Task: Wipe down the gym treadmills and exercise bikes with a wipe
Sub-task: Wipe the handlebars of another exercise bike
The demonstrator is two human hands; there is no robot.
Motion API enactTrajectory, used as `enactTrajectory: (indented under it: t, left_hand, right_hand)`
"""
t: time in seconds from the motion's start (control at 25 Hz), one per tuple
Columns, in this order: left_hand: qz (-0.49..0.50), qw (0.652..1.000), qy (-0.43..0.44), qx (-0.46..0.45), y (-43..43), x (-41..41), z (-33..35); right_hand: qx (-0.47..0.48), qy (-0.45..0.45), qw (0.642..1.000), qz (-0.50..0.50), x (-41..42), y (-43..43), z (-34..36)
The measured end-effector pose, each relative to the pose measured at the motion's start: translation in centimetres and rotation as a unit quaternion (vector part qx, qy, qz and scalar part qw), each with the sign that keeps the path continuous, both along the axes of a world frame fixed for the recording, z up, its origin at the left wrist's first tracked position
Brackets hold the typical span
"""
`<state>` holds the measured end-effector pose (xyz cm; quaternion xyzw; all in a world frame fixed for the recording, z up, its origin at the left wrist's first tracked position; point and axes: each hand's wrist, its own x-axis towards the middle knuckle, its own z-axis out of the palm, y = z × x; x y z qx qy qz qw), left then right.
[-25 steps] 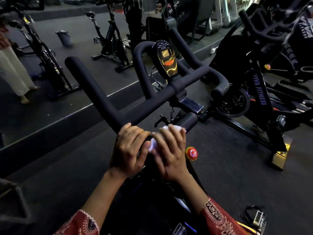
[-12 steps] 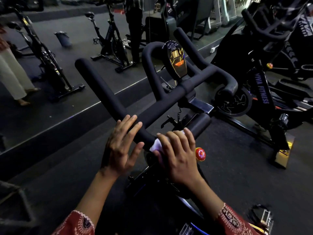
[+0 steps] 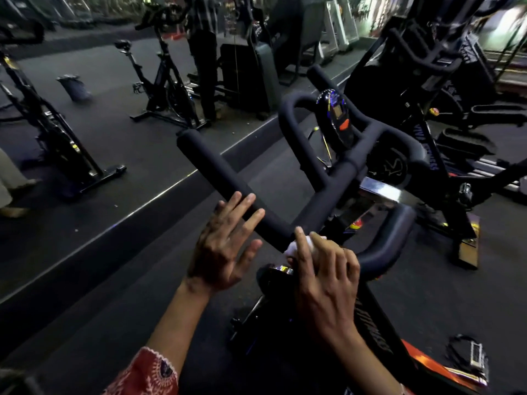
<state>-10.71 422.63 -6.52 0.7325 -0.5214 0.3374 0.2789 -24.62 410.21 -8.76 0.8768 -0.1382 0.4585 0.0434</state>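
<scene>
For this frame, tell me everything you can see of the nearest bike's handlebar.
The handlebar is black, matte tubing that looks foam-padded. It has a long left horn reaching up-left, a crossbar, an inner loop behind the display, and a right end curving toward the camera. The left hand, fingers straight and spread, lies over the left horn. The right hand presses a white wipe against the near bend.

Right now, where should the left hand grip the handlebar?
Probably the straight padded stretch of the handlebar beyond the bend, coming down from above with the left hand: a bare round tube slanting away that fingers can wrap, clear of the wipe in the right hand.
</scene>
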Motion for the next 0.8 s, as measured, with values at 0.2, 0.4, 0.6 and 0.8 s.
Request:
enactTrajectory:
  t: [0.2, 0.4, 0.6, 0.8]
  left_hand:
    - [-0.014, 0.997, 0.027, -0.078, 1.9, 5.2, 2.2]
    - [-0.061, 0.990, 0.057, -0.110, 2.5, 10.4, 5.3]
    - [-0.134, 0.980, 0.098, -0.105, 4.2, 11.9, 5.2]
    - [-0.167, 0.964, 0.154, -0.139, 4.3, 12.6, 5.9]
  right_hand:
    - [0.080, -0.094, 0.987, 0.099, 5.6, 4.0, 6.3]
    - [0.083, 0.021, 0.993, 0.078, 14.7, 5.7, 7.3]
    - [0.015, -0.003, 0.999, -0.041, 12.2, 5.8, 4.2]
    - [-0.009, 0.021, 1.000, 0.008, 18.8, 7.0, 9.4]
